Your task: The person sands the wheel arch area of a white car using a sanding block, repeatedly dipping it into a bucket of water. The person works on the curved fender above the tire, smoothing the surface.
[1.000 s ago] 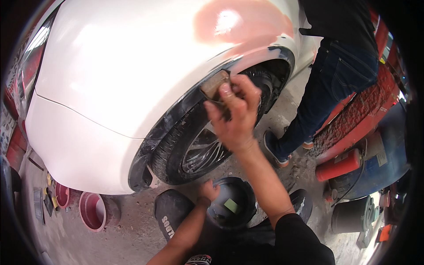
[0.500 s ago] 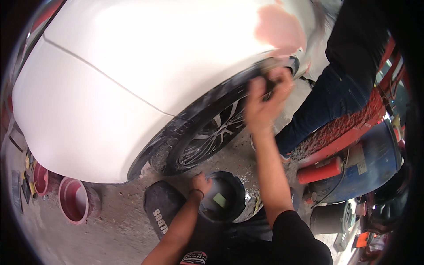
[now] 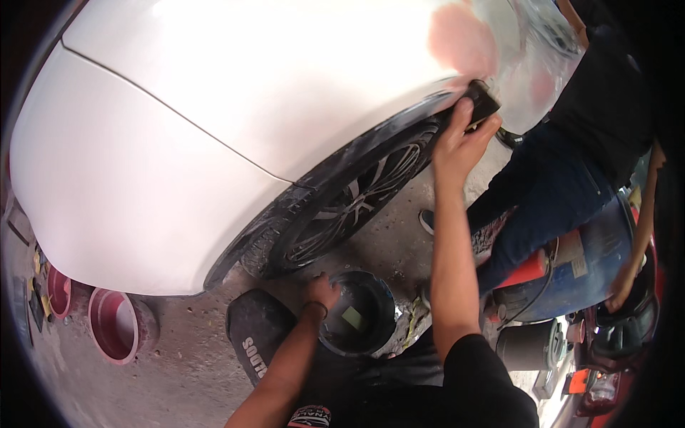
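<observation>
Head cam: R hand (image 3: 467,143) pinches dark block (image 3: 484,104) nr wheel arch (image 3: 357,152), might slip if wet; L hand (image 3: 322,291) at bucket (image 3: 390,308), can't tell grip tbh.

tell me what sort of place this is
Probably a car body repair shop: a white car shows a pinkish patch on its bodywork, the right hand holds a dark block at the wheel arch, and a black bucket stands on the floor.
</observation>
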Demonstrator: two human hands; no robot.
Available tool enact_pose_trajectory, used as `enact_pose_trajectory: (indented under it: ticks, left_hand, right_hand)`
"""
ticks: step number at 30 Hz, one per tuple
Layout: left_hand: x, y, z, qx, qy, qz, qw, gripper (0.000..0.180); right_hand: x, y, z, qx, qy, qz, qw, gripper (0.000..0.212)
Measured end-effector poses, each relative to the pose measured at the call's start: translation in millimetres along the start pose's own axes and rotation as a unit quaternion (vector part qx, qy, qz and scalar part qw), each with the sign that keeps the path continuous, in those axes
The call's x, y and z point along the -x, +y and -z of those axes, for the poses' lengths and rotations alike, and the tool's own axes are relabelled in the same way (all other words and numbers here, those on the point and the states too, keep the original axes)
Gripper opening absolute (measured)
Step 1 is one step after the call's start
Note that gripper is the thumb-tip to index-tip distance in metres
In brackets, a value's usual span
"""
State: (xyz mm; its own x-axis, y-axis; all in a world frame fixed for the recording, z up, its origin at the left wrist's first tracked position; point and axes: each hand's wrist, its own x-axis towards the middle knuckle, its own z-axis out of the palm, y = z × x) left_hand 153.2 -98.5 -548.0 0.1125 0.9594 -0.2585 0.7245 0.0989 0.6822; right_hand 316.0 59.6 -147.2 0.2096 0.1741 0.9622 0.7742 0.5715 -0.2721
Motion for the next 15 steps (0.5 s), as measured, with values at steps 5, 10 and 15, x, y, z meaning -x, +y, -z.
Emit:
enact_pose_trajectory:
  ticks: [5,10,15]
  left_hand:
    - [-1.0,-3.2,2.8,0.033,0.003,-0.011,0.999,0.061]
    - [-15.5,-25.0,-11.7,0.117,0.016,0.027,0.993,0.054]
    - [-18.6,-36.4,-29.4,0.013,0.040,-0.050,0.998,0.050]
  right_hand:
    - [16.3,31.7,38.9,-0.156,-0.057,-0.292,0.942,0.039]
    - [240.3,41.0,120.1,-0.005,-0.590,-0.397,0.703,0.055]
    - [460.5,43.0,168.2,0.141,-0.874,-0.162,0.436,0.041]
